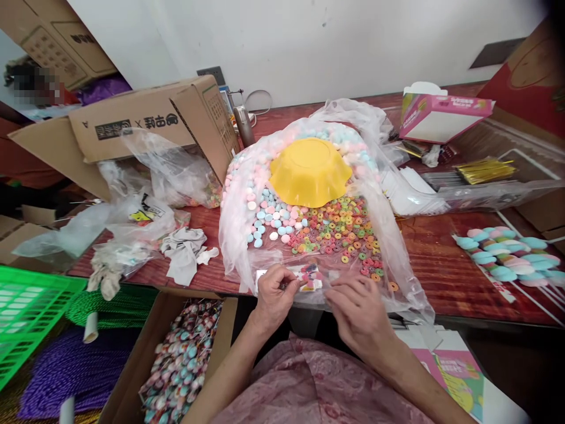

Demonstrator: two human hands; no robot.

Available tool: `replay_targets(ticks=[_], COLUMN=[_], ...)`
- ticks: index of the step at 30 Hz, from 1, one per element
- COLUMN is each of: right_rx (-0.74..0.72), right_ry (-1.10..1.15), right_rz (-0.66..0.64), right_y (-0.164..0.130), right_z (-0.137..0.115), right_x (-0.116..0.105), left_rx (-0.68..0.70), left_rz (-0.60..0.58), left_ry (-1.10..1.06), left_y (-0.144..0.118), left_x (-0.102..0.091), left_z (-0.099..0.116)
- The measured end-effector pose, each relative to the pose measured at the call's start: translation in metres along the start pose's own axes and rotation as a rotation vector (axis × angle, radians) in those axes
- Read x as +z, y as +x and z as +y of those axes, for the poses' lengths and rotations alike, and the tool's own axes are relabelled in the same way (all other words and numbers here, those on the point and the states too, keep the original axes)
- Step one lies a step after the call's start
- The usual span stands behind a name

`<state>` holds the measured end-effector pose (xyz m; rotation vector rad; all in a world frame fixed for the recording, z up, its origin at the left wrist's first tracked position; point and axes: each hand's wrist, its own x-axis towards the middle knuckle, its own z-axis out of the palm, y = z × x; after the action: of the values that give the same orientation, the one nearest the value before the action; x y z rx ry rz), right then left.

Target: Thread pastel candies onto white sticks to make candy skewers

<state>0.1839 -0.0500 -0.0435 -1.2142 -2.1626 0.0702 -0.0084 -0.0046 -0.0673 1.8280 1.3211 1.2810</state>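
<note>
At the table's front edge my left hand (276, 297) is closed, thumb and fingertips pinched together; whatever lies between them is too small to name. Opposite it my right hand (359, 312) has its fingers bent and drawn together, pointing left, and anything in them is hidden. Small printed pieces (311, 277) in white, pink and dark lie between the hands on a clear plastic sheet (397, 259). Beyond them are many pink, white and blue candies (273, 221) and colourful ring candies (342, 229). A yellow scalloped bowl (311, 171) sits upside down over the candies.
A large cardboard box (150, 123) and plastic bags (141, 224) stand left. Below is a carton of wrapped candy sticks (180, 359), beside a green basket (35, 318). To the right are a clear bin (498, 191), finished candy skewers (507, 253) and a pink box (445, 115).
</note>
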Motion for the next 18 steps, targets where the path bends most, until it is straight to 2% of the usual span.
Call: replay_targets(ticks=[2,3,8,11,15,18], right_rx=[0.030,0.052,0.138,0.130,0.076,0.108], right_ry=[0.021,-0.005,-0.149,-0.157,-0.120,-0.106], right_rz=[0.133,0.132,-0.087,-0.121,-0.019,0.073], right_y=[0.001,0.003,0.017,0.017,0.011,0.003], right_z=[0.001,0.000,-0.003,0.002,0.000,0.000], right_x=[-0.005,-0.005,0.008,0.016,0.014,-0.002], left_rx=[0.005,0.009,0.127,0.189,0.221,0.211], left_rz=[-0.037,-0.053,-0.166,-0.228,-0.251,-0.263], left_ry=[0.025,0.028,0.001,0.011,0.032,0.024], left_y=[0.000,-0.001,-0.004,-0.002,0.000,0.000], left_x=[-0.002,-0.001,-0.001,-0.003,-0.005,-0.005], left_z=[-0.002,-0.003,-0.013,-0.020,-0.023,-0.024])
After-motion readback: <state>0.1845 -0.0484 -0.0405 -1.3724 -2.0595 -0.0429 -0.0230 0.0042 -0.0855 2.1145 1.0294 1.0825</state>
